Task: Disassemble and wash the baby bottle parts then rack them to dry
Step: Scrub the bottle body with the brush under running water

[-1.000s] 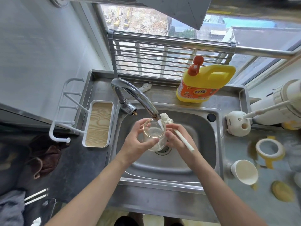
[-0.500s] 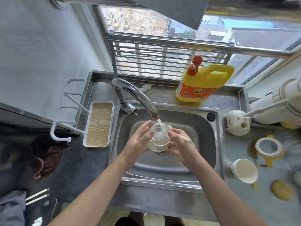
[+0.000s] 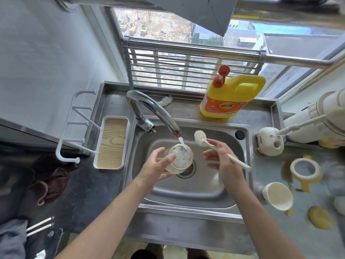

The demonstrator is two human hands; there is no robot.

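Head view. Left hand [image 3: 156,165] grips the clear bottle body [image 3: 180,158] low over the sink [image 3: 214,195] drain, mouth up under the tap [image 3: 155,111] so the stream [image 3: 181,141] runs straight in. Froth shows inside.

Right hand [image 3: 222,159] pinches the brush [image 3: 200,138] by its handle, with the sponge head raised just beside the stream. Judgement: it is parked aside so water can flush the suds.

White peg rack [image 3: 78,128] stands left of the sink. Yellow ring [image 3: 306,170] and white cap [image 3: 278,196] lie apart on the bench [image 3: 265,172] to the right.
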